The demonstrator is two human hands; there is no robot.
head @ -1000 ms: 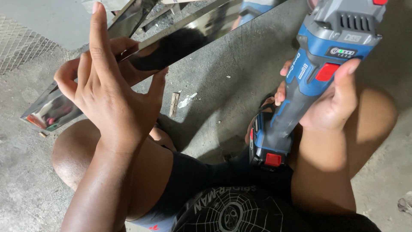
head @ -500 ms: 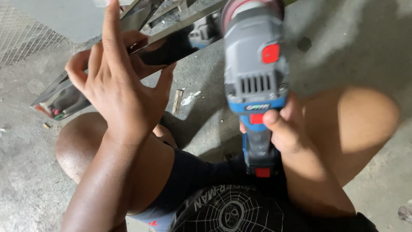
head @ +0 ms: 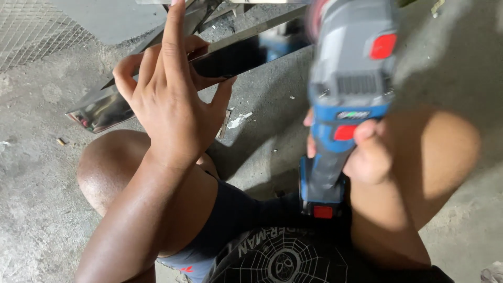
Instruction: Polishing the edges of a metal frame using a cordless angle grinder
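your left hand [head: 170, 112] grips a polished metal strip [head: 225, 55], thumb under it, fingers curled over its upper edge, index finger pointing up. the strip is mirror-bright, slanting from low left to upper right above the concrete floor [head: 36, 173]. your right hand [head: 367, 154] is wrapped tight around the handle of a blue and grey cordless grinder [head: 348, 89], held upright between your knees. its head is blurred and cut off at the top, so the disc is hard to make out.
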